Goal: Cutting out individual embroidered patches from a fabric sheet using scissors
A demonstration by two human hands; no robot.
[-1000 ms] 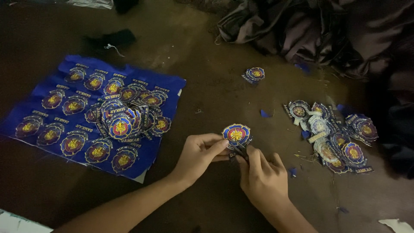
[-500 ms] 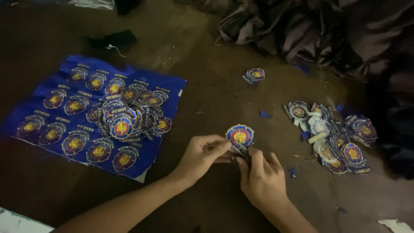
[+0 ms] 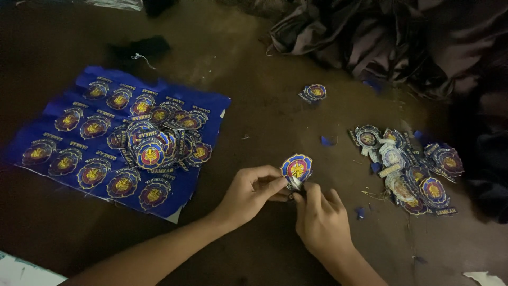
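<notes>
Both hands pinch one round embroidered patch (image 3: pixel 297 169) between us: left hand (image 3: pixel 248 193) grips its lower left edge with thumb and fingertips, right hand (image 3: pixel 321 222) holds its bottom edge from below, fingers curled closed. Patch stands upright above the knuckles. Blue fabric sheet of patches (image 3: pixel 114 139) lies left of the left hand; loose cut patches (image 3: pixel 410 169) sit right of the right hand.
</notes>
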